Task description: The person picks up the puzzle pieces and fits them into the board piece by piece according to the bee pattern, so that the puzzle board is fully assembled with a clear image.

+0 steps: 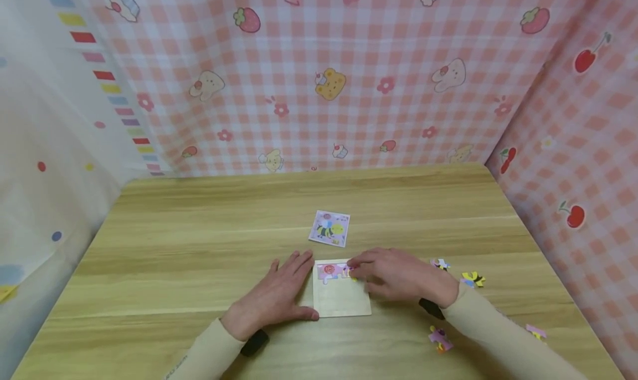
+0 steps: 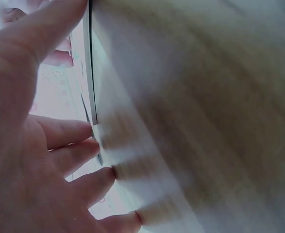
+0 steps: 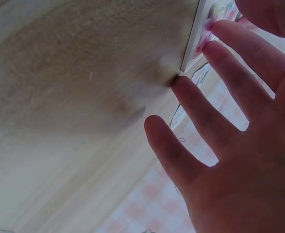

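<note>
On the wood-grain table [image 1: 164,236]: a square wooden tray [image 1: 343,299] lies between the two hands, its right rim partly covered.
Tray's upper strip: a pink piece with a red mark [image 1: 329,270] sits at the left; a second pink piece [image 1: 347,270] beside it is partly hidden by fingertips, so its outline is hard to read.
Left hand [image 1: 274,299]: spread and relaxed, grasping nothing; fingertips by the tray's upper left corner, thumb at the lower left. Its own wrist view crops the thumb tip.
Right hand [image 1: 399,272]: fingers extended, clasping nothing; two fingertips touch the pieces. In its wrist view one digit is cut off at the upper right.
Picture card [image 1: 330,229]: beyond the tray, showing a bee; its small print is illegible.
Loose pieces: one [image 1: 441,264] is partly behind the right wrist, a yellow-and-black one [image 1: 472,279] just beside it; a pink one [image 1: 441,339] lies nearer the person, another [image 1: 536,332] against the right sleeve [image 1: 498,327].
Left sleeve [image 1: 205,353]: lettering cut off by the lower edge.
Wrist views: tabletop blurred.
</note>
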### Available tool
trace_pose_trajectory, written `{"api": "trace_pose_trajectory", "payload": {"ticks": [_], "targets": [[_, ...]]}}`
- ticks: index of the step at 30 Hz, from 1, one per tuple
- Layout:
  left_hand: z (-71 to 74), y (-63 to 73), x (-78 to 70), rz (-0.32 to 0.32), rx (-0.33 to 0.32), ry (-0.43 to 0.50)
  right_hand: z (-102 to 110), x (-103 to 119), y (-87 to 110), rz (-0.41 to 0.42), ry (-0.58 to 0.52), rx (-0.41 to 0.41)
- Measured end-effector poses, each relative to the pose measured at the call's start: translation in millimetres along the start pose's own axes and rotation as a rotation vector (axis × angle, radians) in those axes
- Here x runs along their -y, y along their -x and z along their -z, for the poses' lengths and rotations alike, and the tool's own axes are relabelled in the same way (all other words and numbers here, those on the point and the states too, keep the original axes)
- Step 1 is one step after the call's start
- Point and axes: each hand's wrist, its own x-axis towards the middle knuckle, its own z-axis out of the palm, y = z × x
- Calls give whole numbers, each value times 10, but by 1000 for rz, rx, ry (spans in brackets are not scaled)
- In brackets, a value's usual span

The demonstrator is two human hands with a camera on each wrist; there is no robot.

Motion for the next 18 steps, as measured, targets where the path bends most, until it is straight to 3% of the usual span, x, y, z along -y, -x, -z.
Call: {"api": "trace_pose_trajectory", "payload": {"ticks": [8,18], "targets": [[35,-42,6,-6,24,-8,-13,-16,67,-27,-75,-42],[-8,-29,5,5,-4,-35,36,-93,280,-131,-147,-253]]}}
